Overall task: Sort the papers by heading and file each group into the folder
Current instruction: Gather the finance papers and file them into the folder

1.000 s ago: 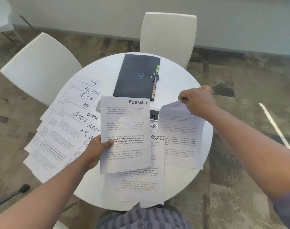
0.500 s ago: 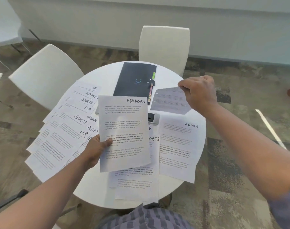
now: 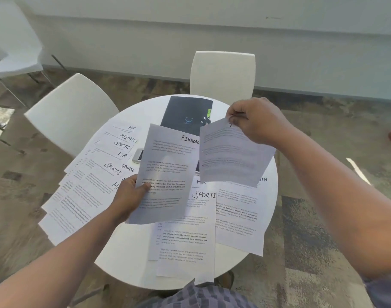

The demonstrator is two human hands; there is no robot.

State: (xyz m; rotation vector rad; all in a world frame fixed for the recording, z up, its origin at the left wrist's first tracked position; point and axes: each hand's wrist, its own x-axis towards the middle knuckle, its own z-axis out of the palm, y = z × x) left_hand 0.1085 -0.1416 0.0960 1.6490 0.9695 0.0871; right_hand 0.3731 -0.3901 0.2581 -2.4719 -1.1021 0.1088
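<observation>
- A person stands over a round white table (image 3: 265, 172), seen from a head camera looking down at both bare forearms.
- The left hand (image 3: 129, 196) grips a sheet headed FINANCE (image 3: 168, 174) by its left edge, thumb curled over the front, holding it above the table.
- The right hand (image 3: 254, 120) pinches the top corner of a second sheet (image 3: 230, 156), which hangs in the air to the right of the FINANCE sheet and overlaps its top right corner; its heading is hidden by the fingers and its text is blurred.
- A closed dark folder (image 3: 185, 113) lies flat at the far side of the table, partly hidden behind both raised sheets.
- A fan of overlapping papers (image 3: 90, 178) covers the left side of the table, with handwritten headings HR, ADMIN and SPORTS.
- A sheet headed SPORTS (image 3: 185, 232) lies near the front edge, on top of other pages.
- A sheet (image 3: 236, 216) lies to its right, its heading mostly covered.
- A phone (image 3: 138, 155) peeks out near the table's centre.
- Two white chairs (image 3: 222, 74) stand behind the table.
</observation>
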